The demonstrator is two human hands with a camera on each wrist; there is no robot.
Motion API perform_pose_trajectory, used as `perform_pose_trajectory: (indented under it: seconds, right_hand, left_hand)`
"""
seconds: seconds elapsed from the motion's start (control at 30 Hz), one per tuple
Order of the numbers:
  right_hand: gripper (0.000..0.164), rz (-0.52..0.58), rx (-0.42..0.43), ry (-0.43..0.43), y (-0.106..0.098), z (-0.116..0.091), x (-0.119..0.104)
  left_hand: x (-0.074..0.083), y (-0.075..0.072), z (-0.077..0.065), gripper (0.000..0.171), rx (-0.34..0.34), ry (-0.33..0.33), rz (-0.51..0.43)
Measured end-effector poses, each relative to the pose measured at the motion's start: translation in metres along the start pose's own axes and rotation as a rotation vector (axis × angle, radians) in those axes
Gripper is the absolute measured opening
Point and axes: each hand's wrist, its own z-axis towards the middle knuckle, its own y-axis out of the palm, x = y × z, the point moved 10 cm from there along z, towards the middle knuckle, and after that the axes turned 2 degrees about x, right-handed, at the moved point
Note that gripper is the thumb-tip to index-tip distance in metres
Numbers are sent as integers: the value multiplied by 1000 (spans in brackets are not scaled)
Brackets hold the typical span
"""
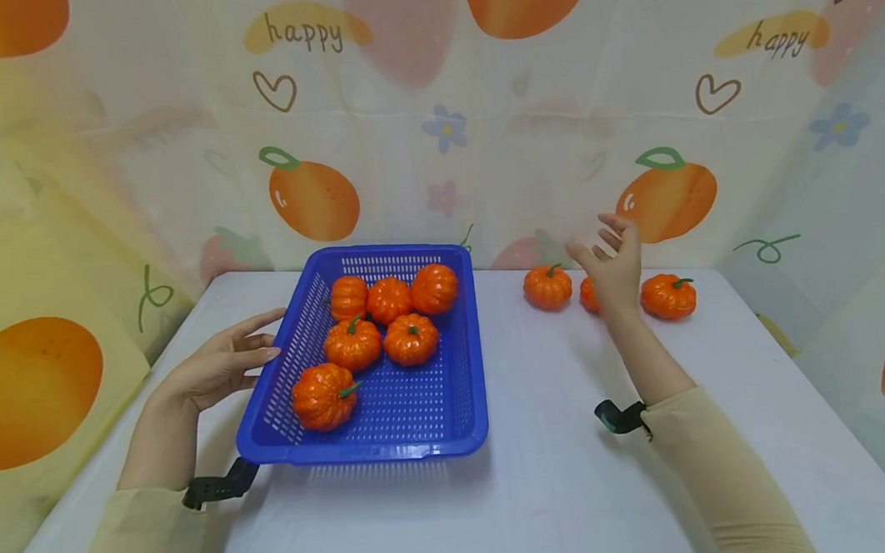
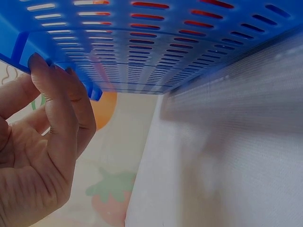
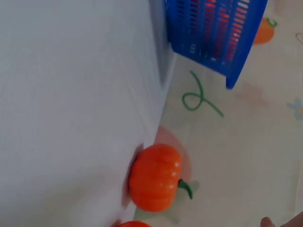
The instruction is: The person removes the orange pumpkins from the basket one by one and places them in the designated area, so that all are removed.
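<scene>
A blue plastic basket (image 1: 436,448) stands on the table with several small orange pumpkins (image 1: 352,344) in it. My left hand (image 1: 218,368) is at the basket's left side, loosely bent fingertips touching the outer rim; the left wrist view shows these fingers (image 2: 54,99) against the rim's underside. Toward the back right, my right hand (image 1: 615,267) is raised above the table, fingers spread and loosely bent, holding nothing. It partly hides a pumpkin (image 1: 589,295) behind it. Another pumpkin (image 1: 547,288) lies left of this hand, and a third pumpkin (image 1: 669,296) lies right of it.
A white cloth covers the table (image 1: 558,471). Behind it hangs a printed curtain (image 1: 510,139) with fruit, hearts and lettering, which also runs along both sides. Each wrist wears a dark strap, such as the right strap (image 1: 619,417).
</scene>
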Motion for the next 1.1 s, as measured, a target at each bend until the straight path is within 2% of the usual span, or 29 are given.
perform_pose_trajectory:
  seconds: [0.13, 0.33, 0.57, 0.73, 0.9, 1.0, 1.1]
  right_hand:
    - [59, 19, -140, -50, 33, -16, -17]
    - [63, 26, -324, -96, 79, -42, -29]
    - [68, -78, -516, -137, 125, -74, -32]
    - [67, -72, -633, -92, 153, -89, -30]
    - [72, -16, -722, -30, 177, -97, -26]
    - [77, -32, -769, 7, 189, -101, -21]
    - [79, -95, -802, 30, 200, -105, -16]
  left_hand:
    - [0, 1, -1, 70, -9, 8, -15]
    - [0, 3, -2, 70, -24, 21, -28]
    - [-1, 4, -3, 70, -23, 23, -17]
    - [0, 4, -2, 69, -29, 32, -28]
    - [3, 4, -1, 70, -25, 29, -21]
    - [3, 4, -1, 70, -23, 23, -13]
    - [3, 4, -1, 70, -24, 22, -10]
